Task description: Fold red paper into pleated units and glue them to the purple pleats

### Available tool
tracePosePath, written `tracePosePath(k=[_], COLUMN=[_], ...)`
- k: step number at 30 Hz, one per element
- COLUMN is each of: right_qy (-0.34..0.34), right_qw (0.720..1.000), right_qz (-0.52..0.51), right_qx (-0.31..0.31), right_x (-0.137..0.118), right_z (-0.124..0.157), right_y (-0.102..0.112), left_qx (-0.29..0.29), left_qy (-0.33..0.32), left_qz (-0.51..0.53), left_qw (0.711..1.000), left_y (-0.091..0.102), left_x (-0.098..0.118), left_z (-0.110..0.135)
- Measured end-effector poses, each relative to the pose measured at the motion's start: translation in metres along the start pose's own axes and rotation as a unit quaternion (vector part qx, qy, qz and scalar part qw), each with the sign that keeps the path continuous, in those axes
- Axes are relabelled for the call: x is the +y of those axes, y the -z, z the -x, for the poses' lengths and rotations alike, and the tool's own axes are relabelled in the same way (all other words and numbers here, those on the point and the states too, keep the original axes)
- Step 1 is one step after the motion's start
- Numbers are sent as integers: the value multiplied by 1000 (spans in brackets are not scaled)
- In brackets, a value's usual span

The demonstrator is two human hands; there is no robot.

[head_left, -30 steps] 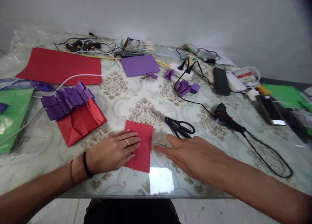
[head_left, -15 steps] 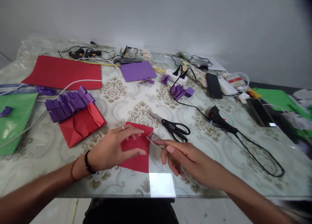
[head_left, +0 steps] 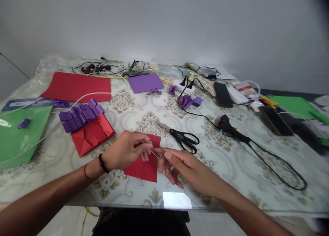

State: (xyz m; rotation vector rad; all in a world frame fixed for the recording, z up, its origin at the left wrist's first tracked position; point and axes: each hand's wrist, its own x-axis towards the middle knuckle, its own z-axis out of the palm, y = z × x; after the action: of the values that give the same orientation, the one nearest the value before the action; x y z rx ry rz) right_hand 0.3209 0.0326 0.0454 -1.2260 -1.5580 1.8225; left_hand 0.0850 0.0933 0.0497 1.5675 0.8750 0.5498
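Note:
A small red paper sheet [head_left: 144, 167] lies flat near the table's front edge. Above it both hands meet on a small clear plastic piece [head_left: 155, 149], possibly a ruler. My left hand [head_left: 125, 150] pinches its left end with curled fingers. My right hand [head_left: 182, 165] grips its right end between thumb and fingers. Black scissors [head_left: 185, 138] lie just beyond my right hand.
Folded red paper [head_left: 92, 135] and pleated purple paper [head_left: 81, 114] sit to the left, with green [head_left: 15, 135], large red [head_left: 77, 87] and purple [head_left: 146, 82] sheets farther off. A black glue gun [head_left: 231, 129] with a looping cable, a power strip [head_left: 183, 87] and phones lie right.
My left hand lifted off the red sheet and my right hand picked up the clear piece; both now hold it together above the sheet. The camera tilted slightly down.

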Motion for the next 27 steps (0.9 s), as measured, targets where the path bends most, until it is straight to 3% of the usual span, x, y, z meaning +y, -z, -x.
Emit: tracePosePath(k=[6, 11, 16, 27], right_qy=[38, 49, 84, 88], right_qw=[998, 997, 993, 994], right_qz=[-34, -31, -47, -14], right_qx=[28, 58, 62, 64], right_x=[-1, -7, -10, -6], right_z=[-5, -14, -27, -39], right_y=[-6, -11, -15, -16], left_qx=[5, 86, 116, 106], left_qy=[17, 32, 21, 43], left_qz=[124, 115, 108, 79], left_qw=[992, 989, 987, 990], left_y=[3, 1, 3, 19], left_x=[-2, -3, 4, -2], left_z=[-9, -16, -20, -25])
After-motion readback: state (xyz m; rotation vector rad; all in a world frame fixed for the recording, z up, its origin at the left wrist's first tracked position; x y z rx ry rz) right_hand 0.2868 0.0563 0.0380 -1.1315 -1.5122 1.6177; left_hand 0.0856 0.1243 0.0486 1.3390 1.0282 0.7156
